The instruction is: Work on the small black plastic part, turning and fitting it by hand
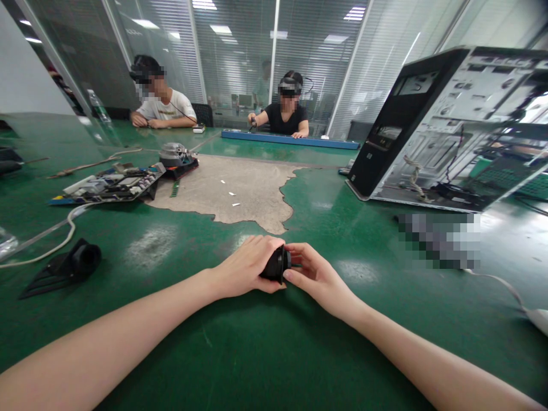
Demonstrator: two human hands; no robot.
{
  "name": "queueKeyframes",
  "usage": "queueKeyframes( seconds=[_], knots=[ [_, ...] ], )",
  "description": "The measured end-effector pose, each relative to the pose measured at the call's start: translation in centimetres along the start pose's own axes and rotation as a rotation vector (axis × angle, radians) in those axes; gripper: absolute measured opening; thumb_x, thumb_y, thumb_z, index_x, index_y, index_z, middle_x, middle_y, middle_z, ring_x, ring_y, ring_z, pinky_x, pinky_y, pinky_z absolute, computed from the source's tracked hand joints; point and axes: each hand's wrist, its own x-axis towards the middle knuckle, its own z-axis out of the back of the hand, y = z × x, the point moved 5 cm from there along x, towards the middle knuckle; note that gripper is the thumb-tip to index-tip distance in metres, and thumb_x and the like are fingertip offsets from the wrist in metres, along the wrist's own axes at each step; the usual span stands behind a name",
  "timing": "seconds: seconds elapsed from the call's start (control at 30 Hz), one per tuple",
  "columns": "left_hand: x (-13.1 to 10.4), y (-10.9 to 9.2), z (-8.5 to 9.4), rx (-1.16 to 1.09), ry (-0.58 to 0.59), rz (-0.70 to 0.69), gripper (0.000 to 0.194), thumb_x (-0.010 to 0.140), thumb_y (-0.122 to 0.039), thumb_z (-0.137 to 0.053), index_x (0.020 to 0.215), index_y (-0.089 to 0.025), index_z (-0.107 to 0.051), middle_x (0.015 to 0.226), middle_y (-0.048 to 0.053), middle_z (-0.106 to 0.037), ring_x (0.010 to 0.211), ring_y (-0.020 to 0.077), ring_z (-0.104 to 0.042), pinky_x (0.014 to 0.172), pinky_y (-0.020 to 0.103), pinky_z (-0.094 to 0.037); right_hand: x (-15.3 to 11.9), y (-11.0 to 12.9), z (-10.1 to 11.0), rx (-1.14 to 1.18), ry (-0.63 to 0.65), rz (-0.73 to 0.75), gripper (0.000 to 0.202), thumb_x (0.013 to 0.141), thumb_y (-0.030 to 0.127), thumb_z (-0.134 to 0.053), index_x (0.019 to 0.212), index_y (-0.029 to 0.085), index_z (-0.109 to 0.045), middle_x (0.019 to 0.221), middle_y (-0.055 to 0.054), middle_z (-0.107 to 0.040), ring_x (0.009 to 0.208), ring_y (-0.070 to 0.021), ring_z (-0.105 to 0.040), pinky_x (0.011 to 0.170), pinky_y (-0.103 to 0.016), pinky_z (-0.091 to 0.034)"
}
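A small black part (276, 265), dark and rounded with a flat rim, is between my two hands just above the green table (205, 348). My left hand (248, 264) wraps round its left side, fingers over the top and thumb below. On the other side, my right hand (317, 278) pinches the rim with thumb and fingertips. The part's far side is hidden by my hands. Another black part with a round opening (81, 260) lies on the table at the left.
Circuit boards (115, 184) and a metal-topped unit (175, 157) stand at the left. An open computer case (428, 131) is at the right, near a blurred object (440, 240). A blue bar (291, 140) lies before two seated people. A cable (68, 231) runs at left.
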Motion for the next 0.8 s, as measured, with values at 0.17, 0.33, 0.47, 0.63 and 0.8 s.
queueKeyframes(
  seconds=[0.17,0.33,0.47,0.63,0.8],
  knots=[
    [0.1,0.1,0.0,-0.011,-0.001,0.034,0.059,0.067,-0.036,-0.062,0.114,-0.020,-0.030,0.107,0.008,-0.048,0.089,0.0230,-0.047,0.078,0.037,-0.036,0.0,0.0,0.4,-0.084,-0.074,-0.029,0.031,0.072,0.025,-0.061,0.101,0.021,-0.048,0.101,-0.005,-0.057,0.095,-0.0178,-0.056,0.089,-0.039,-0.045],
    [0.1,0.2,0.0,-0.022,0.007,0.077,0.057,0.067,-0.039,-0.062,0.111,-0.019,-0.032,0.100,0.007,-0.050,0.085,0.0230,-0.049,0.073,0.036,-0.039,0.1,0.0,0.9,-0.093,-0.077,-0.069,0.028,0.072,0.024,-0.061,0.096,0.020,-0.049,0.095,-0.004,-0.059,0.092,-0.0178,-0.057,0.086,-0.038,-0.045],
    [0.2,0.4,0.1,-0.052,0.016,0.112,0.056,0.068,-0.042,-0.061,0.110,-0.019,-0.032,0.098,0.007,-0.050,0.083,0.0227,-0.049,0.071,0.035,-0.039,0.4,-0.5,1.6,-0.107,-0.060,-0.090,0.027,0.069,0.022,-0.064,0.091,0.020,-0.048,0.092,-0.003,-0.058,0.091,-0.0179,-0.056,0.083,-0.037,-0.045],
    [0.2,0.9,0.0,-0.100,0.033,0.155,0.055,0.069,-0.041,-0.061,0.110,-0.019,-0.032,0.096,0.006,-0.051,0.081,0.0216,-0.050,0.068,0.033,-0.040,0.7,-0.7,2.0,-0.015,-0.051,-0.129,0.029,0.065,0.020,-0.067,0.087,0.019,-0.049,0.095,-0.002,-0.057,0.089,-0.0147,-0.057,0.087,-0.035,-0.043],
    [0.1,0.2,0.0,-0.063,0.021,0.098,0.058,0.067,-0.041,-0.063,0.110,-0.018,-0.032,0.100,0.008,-0.050,0.084,0.0222,-0.048,0.071,0.034,-0.039,0.7,-0.6,1.4,0.068,-0.033,-0.175,0.028,0.065,0.024,-0.068,0.086,0.019,-0.050,0.087,0.000,-0.060,0.079,-0.0134,-0.059,0.078,-0.032,-0.044]
  ],
)
